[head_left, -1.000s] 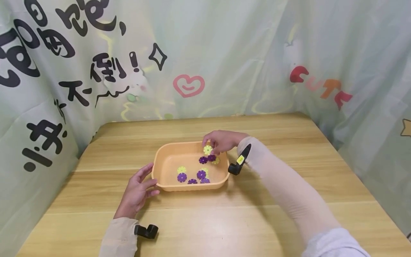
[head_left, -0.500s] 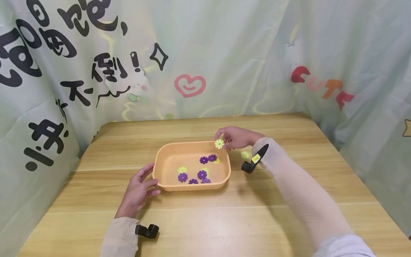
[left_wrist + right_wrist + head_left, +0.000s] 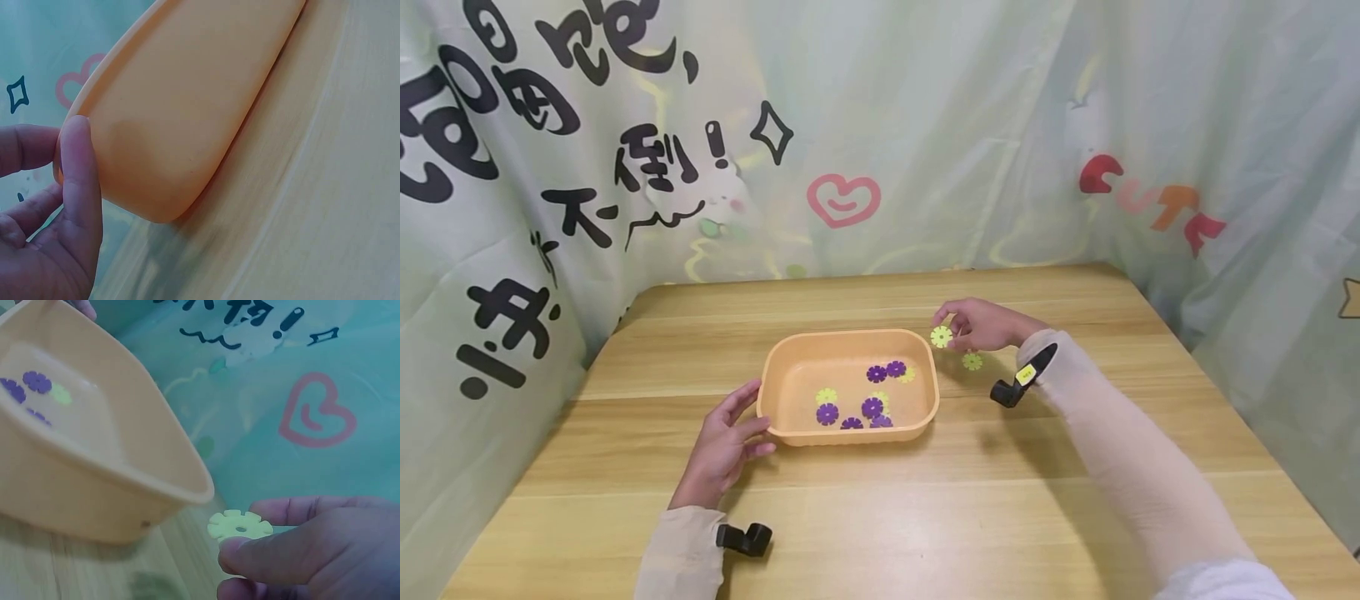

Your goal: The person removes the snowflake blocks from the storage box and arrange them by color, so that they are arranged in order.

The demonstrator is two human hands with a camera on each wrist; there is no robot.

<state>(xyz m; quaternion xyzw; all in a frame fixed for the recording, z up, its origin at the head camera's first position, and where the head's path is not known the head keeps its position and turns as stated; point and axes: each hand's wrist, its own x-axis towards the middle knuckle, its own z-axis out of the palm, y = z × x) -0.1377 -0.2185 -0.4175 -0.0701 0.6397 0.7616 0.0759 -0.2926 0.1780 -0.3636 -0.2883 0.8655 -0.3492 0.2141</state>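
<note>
Right hand carries its pinched yellow flower disc out past the orange tub, above another disc; left hand, fingers relaxed, steadies the rim; lower it gently

Both arms covered in long, close-fitting sleeves, pale beige/cream. Left sleeve ends at the wrist; hand bare. Right sleeve wrinkled along the forearm, turning to a lighter, whitish-grey fabric near the upper arm. 2 black camera units, 1 strapped per wrist: left wrist unit is a small black L-shaped body; right wrist unit is the same shape, with a small yellow label, print too small to read. No rings or watch discernible.
</note>
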